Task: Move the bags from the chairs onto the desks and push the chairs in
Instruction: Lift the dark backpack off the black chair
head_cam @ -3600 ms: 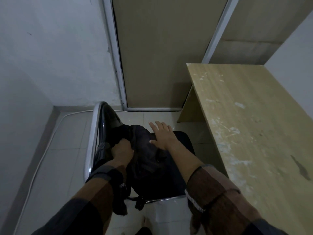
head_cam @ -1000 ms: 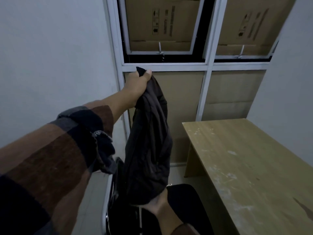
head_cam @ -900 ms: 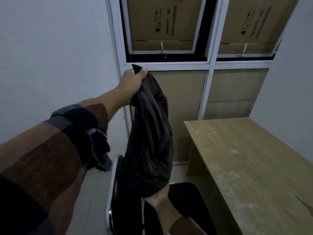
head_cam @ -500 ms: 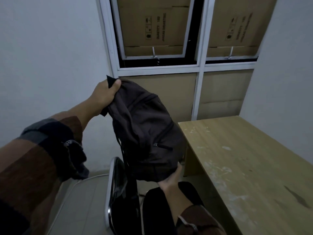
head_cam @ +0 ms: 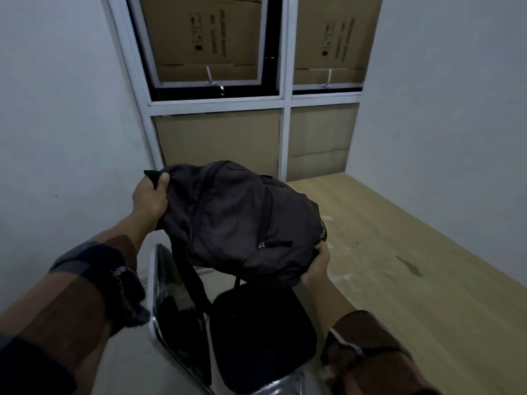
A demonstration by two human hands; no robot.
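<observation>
my left hand [head_cam: 149, 199] grips bag [head_cam: 245, 220] top, my right hand [head_cam: 315, 266] grips its bottom. bag held in air above chair [head_cam: 256, 337], partly over bench [head_cam: 399, 266] edge.

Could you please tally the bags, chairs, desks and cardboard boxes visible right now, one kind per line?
Dark grey fabric backpack, held above the chair in the grip of the left hand and right hand: 1
Black padded chair with chrome frame: 1
Light wooden desk: 1
Brown cardboard boxes behind the window, left and right: 2
Total: 5
</observation>
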